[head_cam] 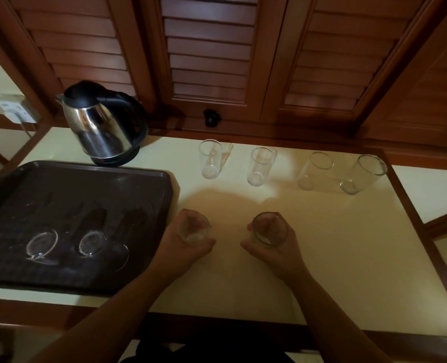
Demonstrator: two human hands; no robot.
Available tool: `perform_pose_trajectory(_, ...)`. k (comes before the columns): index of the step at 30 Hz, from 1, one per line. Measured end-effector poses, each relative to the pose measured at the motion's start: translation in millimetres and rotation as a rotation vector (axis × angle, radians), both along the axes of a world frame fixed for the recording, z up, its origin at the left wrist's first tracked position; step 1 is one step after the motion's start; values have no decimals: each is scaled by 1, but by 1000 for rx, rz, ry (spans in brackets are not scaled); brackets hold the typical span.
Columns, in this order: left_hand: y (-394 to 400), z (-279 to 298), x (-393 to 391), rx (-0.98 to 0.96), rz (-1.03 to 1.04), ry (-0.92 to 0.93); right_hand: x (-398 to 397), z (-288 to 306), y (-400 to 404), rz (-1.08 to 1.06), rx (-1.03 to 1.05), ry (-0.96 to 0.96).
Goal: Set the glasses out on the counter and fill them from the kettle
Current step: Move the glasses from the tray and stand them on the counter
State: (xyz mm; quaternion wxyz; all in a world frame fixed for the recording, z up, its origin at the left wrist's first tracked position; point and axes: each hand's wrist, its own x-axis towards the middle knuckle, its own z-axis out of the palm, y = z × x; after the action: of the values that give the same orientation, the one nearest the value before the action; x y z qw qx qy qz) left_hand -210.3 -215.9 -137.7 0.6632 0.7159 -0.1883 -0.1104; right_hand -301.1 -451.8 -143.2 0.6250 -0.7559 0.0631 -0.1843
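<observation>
Lying at the bench's point(308, 258) left edge, a dark tray point(86, 273) carries two glasses point(41, 243) toward its near side, with a third faintly visible just right of them. A steel kettle point(102, 127) with a black handle sits on its base at the back left corner, behind the tray. Just right of the tray, the left hand point(188, 239) is curled around a short glass point(194, 227), and the right hand point(272, 244) wraps another glass point(269, 227), both standing near the bench's middle. Along the back edge, four tall glasses point(260, 166) stand upright in a row, apart from one another, running toward the right corner.
</observation>
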Motion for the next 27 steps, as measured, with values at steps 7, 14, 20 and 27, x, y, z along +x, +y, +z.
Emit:
perform_pose_trajectory(7,9,34,-7,90,2,-123,-15,24,-10,68,-37,83)
perform_pose_trajectory(14,28,91,-2,89,-149,-95,-11,108,1,161,-315,15)
perform_pose_trajectory(20,70,150,10,21,-146,-218,17,161,72,190,-475,-33)
perform_pose_trajectory(27,182,182,41,124,-76,-367,44,174,187,300,-473,-8)
